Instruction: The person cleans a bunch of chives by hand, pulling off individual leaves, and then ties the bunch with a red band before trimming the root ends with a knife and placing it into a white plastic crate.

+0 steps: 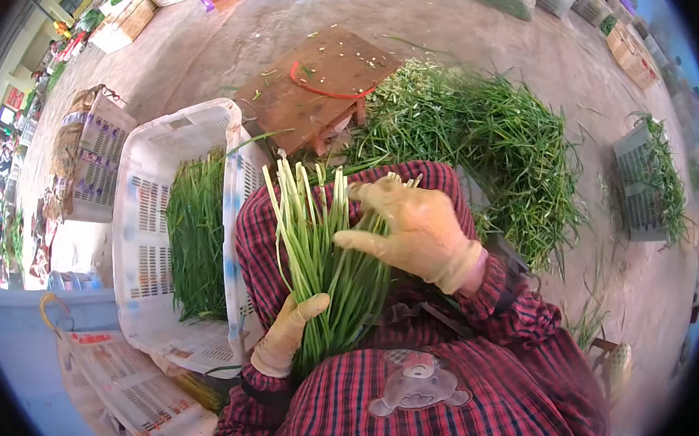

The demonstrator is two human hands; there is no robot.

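A loose bundle of garlic chives (314, 256) stands upright over my lap, pale stem ends up and green leaves down. My left hand (289, 331), in a cream rubber glove, is closed round its lower left side with the thumb across the stems. My right hand (417, 235), in a matching glove, lies over the upper right of the bundle. Its thumb and forefinger are apart and reach toward the stems, and its other fingers are partly hidden and slightly blurred. Some stem tips show behind that hand.
To my left stands a white plastic crate (144, 204) with chives (198, 240) stacked inside. Ahead are a brown board (327, 79) with an orange-red cord (326, 92) and a heap of loose chives (485, 138). A grey crate (643, 190) draped with greens stands at right.
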